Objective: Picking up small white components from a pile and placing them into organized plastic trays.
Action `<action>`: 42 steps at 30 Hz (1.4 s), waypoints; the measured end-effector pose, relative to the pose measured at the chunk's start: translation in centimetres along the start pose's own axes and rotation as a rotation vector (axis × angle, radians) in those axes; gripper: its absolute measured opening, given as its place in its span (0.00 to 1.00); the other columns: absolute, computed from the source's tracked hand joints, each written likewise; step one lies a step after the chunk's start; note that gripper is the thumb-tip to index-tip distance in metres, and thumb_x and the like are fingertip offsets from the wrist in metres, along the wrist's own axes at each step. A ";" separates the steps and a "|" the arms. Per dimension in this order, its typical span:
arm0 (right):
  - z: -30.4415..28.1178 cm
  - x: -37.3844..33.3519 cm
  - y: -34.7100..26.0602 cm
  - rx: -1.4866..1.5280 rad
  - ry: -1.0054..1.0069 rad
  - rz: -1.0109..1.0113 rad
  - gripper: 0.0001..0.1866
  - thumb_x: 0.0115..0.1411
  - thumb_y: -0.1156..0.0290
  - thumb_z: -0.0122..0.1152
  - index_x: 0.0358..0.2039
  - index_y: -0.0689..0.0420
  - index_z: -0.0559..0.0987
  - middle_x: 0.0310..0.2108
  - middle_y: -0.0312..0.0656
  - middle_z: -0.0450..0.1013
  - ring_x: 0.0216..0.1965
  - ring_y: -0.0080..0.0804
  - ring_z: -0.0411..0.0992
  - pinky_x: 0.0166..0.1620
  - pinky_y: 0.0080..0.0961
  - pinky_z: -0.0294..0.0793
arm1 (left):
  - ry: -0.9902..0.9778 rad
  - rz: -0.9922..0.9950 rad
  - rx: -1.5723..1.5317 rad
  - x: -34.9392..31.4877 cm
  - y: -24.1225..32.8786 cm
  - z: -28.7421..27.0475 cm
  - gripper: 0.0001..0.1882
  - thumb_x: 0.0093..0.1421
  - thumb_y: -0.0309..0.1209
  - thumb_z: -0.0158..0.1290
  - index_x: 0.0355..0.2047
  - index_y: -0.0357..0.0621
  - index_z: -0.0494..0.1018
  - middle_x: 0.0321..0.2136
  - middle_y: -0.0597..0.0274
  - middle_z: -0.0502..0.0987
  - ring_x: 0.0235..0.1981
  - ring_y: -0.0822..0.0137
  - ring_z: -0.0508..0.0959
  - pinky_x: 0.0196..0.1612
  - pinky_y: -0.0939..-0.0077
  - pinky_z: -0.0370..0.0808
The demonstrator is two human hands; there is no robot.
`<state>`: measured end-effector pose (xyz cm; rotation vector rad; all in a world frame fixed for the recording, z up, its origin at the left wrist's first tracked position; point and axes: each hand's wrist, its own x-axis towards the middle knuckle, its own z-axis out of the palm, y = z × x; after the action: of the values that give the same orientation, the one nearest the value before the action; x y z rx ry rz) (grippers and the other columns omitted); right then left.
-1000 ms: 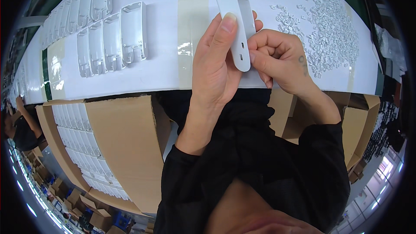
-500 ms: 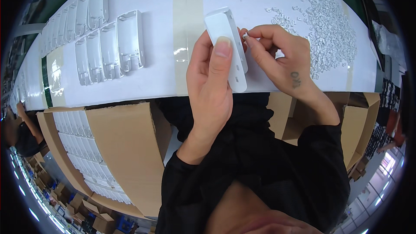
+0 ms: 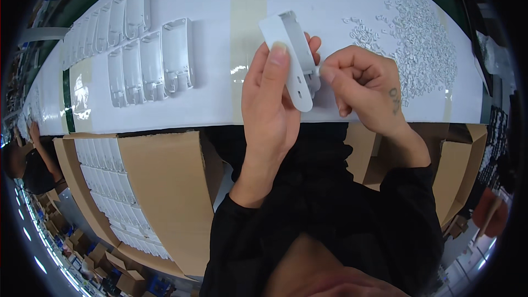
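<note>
My left hand (image 3: 270, 91) is wrapped round a white plastic housing (image 3: 294, 58), a long tray-like shell with a rounded end, its thumb on the outer side wall. The housing is tilted so that its hollow inside faces right. Beside its lower right part, my right hand (image 3: 366, 85) pinches a small white plastic piece (image 3: 317, 70) between thumb and forefinger. The piece is at the housing's inner edge; I cannot tell whether it touches. To the right lies a heap of small white plastic pieces (image 3: 421, 44) on the table.
Two rows of white housings (image 3: 177, 58) stand at the left of the white table (image 3: 214, 77). An open cardboard box (image 3: 159, 187) below the table's edge holds layers of similar housings. Another cardboard box (image 3: 456, 179) is at the lower right. A co-worker (image 3: 36, 159) is at the far left.
The housing has turned to show more of its hollow side. My right hand has moved down and brought the small piece to the housing's lower part. The whole view has shifted slightly.
</note>
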<state>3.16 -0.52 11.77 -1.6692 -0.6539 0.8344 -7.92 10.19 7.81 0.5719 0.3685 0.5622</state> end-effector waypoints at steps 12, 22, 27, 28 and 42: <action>0.6 -1.0 0.4 0.117 -0.136 -0.001 0.02 0.62 0.81 0.60 0.33 0.64 0.80 0.14 0.33 0.70 0.13 0.16 0.65 0.20 0.09 0.63 | -0.015 -0.068 0.002 0.3 -0.1 0.9 0.27 0.73 0.44 0.48 0.58 0.30 0.68 0.51 0.47 0.77 0.53 0.57 0.78 0.59 0.64 0.74; 0.5 -0.8 1.3 -0.001 -0.139 -0.150 0.02 0.59 0.83 0.61 0.31 0.62 0.80 0.14 0.30 0.69 0.14 0.16 0.66 0.21 0.10 0.63 | -0.021 -0.076 -0.091 0.6 -0.4 0.3 0.23 0.71 0.40 0.53 0.57 0.33 0.70 0.47 0.47 0.79 0.46 0.62 0.79 0.53 0.70 0.76; 0.2 -0.9 1.2 0.052 -0.169 -0.140 0.03 0.59 0.84 0.62 0.31 0.62 0.80 0.13 0.30 0.69 0.13 0.16 0.66 0.22 0.10 0.63 | -0.084 -0.079 -0.076 0.8 -0.6 0.0 0.23 0.70 0.38 0.55 0.58 0.34 0.71 0.46 0.47 0.79 0.45 0.62 0.79 0.50 0.71 0.77; 0.2 -0.9 1.3 0.068 -0.169 -0.119 0.03 0.59 0.84 0.61 0.31 0.62 0.80 0.13 0.30 0.69 0.13 0.16 0.66 0.22 0.10 0.63 | -0.092 -0.081 -0.077 0.8 -0.6 -0.1 0.23 0.69 0.37 0.56 0.58 0.34 0.71 0.46 0.47 0.79 0.44 0.62 0.79 0.50 0.71 0.78; 1.1 -1.4 3.2 0.223 -0.139 -0.172 0.04 0.61 0.85 0.59 0.35 0.64 0.79 0.13 0.32 0.70 0.13 0.17 0.67 0.22 0.09 0.64 | -0.090 -0.076 0.010 1.0 -0.8 -0.4 0.24 0.68 0.37 0.58 0.59 0.34 0.71 0.44 0.49 0.79 0.42 0.65 0.79 0.47 0.75 0.78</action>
<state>1.44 -1.69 8.78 -1.3441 -0.7599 0.8711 -7.01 10.39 6.82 0.5886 0.3066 0.4603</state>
